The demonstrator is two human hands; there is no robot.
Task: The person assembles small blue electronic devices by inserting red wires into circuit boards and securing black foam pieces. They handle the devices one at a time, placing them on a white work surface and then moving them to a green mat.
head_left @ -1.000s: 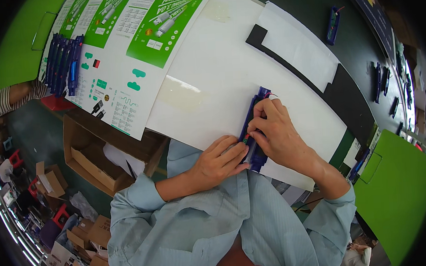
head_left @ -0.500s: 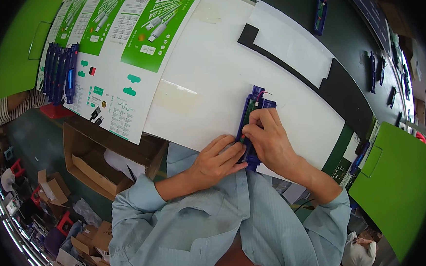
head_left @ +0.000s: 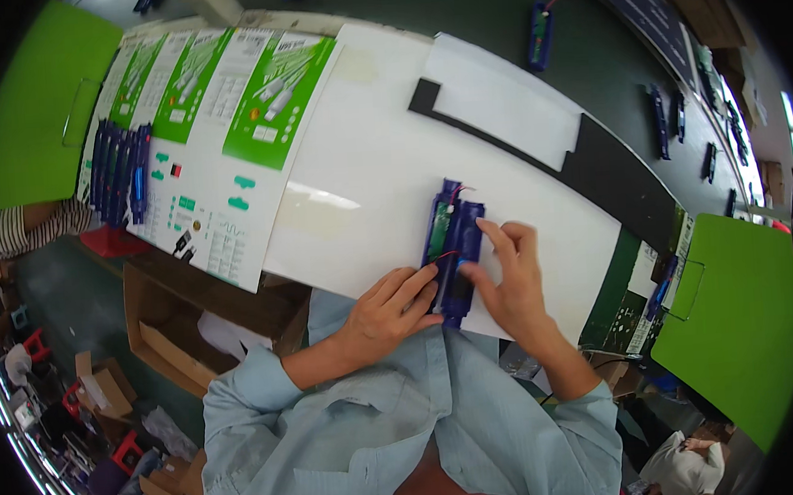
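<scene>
Touching the blue casing [head_left: 465,232], both hands [head_left: 385,319] [head_left: 515,286] curve, half-spread.

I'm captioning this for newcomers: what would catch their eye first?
Probably the left lime-green panel and the right lime-green panel, at opposite edges of the view. Next, the white sheet with green cable pictures, toward the left of the white work surface. At the centre, a dark blue casing with a green circuit board lies between the left hand and right hand.
</scene>
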